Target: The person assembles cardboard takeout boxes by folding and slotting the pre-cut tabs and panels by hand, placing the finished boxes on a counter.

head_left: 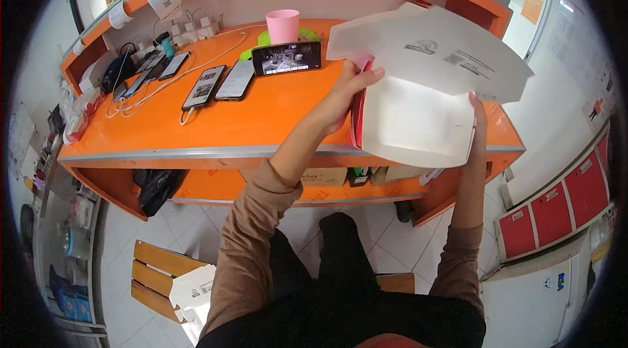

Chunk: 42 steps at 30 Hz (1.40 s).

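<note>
Between my two hands is a cardboard box (418,116), white inside and red outside, tilted with its opening toward me. Its lid flap (438,50) stands raised at the far side and carries small grey print. My left hand (347,89) grips the left wall, thumb over the edge. At the right wall, my right hand (480,119) holds the corner beneath the flap, some of its fingers hidden behind the card. The box is held over the right part of the orange desk (275,112).
A phone (286,59) showing a picture leans near a pink cup (282,26). Two phones (204,86) lie left of it, with more phones and white cables (176,76) farther left. A white cut carton (196,292) rests on a wooden bench (154,276). Red lockers (553,214) stand right.
</note>
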Tool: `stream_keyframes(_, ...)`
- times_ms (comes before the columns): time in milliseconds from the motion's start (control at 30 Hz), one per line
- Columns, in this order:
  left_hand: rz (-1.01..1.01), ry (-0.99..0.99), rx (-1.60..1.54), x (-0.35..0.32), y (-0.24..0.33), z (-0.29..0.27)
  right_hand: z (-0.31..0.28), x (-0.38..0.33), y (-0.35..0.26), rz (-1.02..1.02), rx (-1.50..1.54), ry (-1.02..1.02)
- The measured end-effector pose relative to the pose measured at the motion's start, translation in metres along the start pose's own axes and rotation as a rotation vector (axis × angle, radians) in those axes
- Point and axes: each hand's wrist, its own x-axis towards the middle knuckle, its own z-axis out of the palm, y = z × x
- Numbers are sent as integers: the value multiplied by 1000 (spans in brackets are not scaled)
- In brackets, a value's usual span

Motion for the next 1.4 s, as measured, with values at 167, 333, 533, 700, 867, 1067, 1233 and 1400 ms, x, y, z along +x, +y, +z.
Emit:
stream_keyframes(167,95,16,-69,-5,1,4,-4,-9,2,-93,-69,63)
stream_keyframes(333,19,89,-161,-3,8,3,-9,0,8,-16,-2,-48)
stream_keyframes(533,-127,133,-219,-11,1,-23,-37,1,21,79,-206,-86)
stream_keyframes(700,-126,-27,2,-49,-3,-13,-27,-8,29,5,-5,-78)
stream_keyframes(867,-300,163,-147,-32,-4,-29,-19,-13,38,-153,3,33)
stream_keyframes(1067,112,420,81,-24,-39,-42,-26,-21,63,-202,-280,160)
stream_keyframes(1233,660,50,1024,-49,-20,-58,-31,-46,49,-124,-215,266)
stream_keyframes(1400,609,-226,1194,-48,17,-61,8,-64,11,-973,-1444,-172)
